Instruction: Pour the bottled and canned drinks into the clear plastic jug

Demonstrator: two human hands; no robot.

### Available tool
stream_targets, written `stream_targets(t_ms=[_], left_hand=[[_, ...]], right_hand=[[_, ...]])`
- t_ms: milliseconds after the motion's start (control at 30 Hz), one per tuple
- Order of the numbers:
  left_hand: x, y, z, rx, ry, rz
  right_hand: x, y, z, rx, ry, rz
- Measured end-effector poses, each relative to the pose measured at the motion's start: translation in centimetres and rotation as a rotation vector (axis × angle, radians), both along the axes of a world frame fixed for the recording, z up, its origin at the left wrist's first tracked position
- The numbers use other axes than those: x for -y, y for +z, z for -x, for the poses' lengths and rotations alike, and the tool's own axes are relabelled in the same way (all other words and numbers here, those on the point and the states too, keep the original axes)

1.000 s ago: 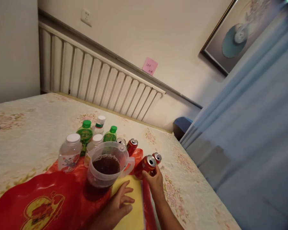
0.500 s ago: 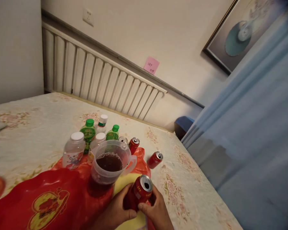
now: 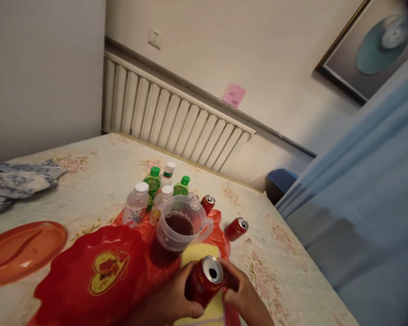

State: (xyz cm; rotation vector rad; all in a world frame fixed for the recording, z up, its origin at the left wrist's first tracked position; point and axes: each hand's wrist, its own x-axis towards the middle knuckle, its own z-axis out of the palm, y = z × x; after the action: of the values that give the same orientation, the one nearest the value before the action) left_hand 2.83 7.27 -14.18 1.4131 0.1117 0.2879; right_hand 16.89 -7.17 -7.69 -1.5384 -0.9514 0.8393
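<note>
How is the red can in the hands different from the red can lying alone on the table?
The held can is gripped by both the left hand and the right hand; the lone can is touched by nobody. The held can is over the yellow sheet, while the lone can rests on the flowered tablecloth. Both are red with silver tops.

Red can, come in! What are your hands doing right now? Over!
Left hand and right hand both grip the opened red can. Can tilted over the yellow pad. Pitcher of dark drink just beyond.
</note>
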Motion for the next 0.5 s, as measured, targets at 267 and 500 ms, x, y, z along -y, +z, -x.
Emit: stream_targets(t_ms=[267, 500], left_hand=[[-0.2, 0.3, 1.6, -0.173, -0.025, -0.066], [-0.5, 0.0, 1.9, -0.193, -0.067, -0.061]], right_hand=[[-5.6, 0.9, -2.7, 0.095, -0.279, -0.158], [-10.3, 1.1, -2.3, 0.164, -0.112, -0.176]])
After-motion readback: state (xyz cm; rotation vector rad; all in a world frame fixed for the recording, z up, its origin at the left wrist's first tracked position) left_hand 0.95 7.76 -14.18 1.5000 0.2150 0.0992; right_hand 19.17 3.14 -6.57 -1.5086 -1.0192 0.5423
